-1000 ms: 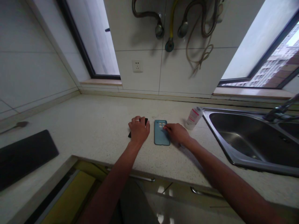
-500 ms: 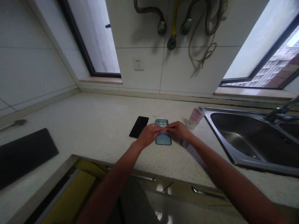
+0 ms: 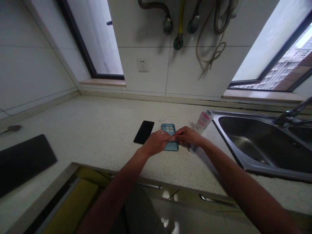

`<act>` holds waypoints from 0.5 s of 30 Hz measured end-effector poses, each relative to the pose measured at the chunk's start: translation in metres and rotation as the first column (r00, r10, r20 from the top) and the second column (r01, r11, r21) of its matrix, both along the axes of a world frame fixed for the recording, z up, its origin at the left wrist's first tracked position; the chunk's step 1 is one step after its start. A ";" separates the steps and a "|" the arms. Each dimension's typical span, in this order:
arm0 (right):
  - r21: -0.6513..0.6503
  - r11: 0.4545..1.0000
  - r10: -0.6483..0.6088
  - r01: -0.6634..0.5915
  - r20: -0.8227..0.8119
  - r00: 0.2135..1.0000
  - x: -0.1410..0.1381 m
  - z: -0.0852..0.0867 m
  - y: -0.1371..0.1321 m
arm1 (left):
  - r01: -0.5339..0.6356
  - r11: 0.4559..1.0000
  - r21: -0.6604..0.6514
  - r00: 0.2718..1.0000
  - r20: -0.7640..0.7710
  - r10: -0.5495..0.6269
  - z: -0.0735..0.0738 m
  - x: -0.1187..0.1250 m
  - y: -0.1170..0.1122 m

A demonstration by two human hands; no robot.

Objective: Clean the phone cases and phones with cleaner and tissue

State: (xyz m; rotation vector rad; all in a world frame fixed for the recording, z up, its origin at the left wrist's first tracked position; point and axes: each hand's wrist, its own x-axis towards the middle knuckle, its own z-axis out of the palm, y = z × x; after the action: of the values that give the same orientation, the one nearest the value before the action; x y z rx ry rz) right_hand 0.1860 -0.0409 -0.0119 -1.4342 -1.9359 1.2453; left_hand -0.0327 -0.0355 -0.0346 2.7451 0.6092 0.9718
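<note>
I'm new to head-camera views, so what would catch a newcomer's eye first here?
Near the centre, the bare left hand and bare right hand are close together over a blue-green rectangular phone case. A flat black rectangular phone lies left of it. Further right, a translucent container with pink markings is beside the stainless-steel sink.

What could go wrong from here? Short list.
1. The phone lies right beside the left hand; a sideways swing might knock it.
2. The clear container stands between the right hand and the sink; an elbow-out move could tip it.
3. Both hands' fingertips meet over the blue case; anything small pinched there, too blurred to tell, might slip.
</note>
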 end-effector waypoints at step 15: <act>-0.117 0.993 0.022 -0.030 -0.075 0.997 0.003 -0.005 -0.001 | 0.033 0.998 -0.047 0.999 0.014 -0.032 -0.001 0.001 0.001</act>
State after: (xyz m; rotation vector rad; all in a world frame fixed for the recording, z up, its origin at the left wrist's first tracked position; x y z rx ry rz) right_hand 0.1887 -0.0417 -0.0166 -1.4027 -1.8654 1.4256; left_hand -0.0321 -0.0348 -0.0361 2.6965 0.5764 0.9547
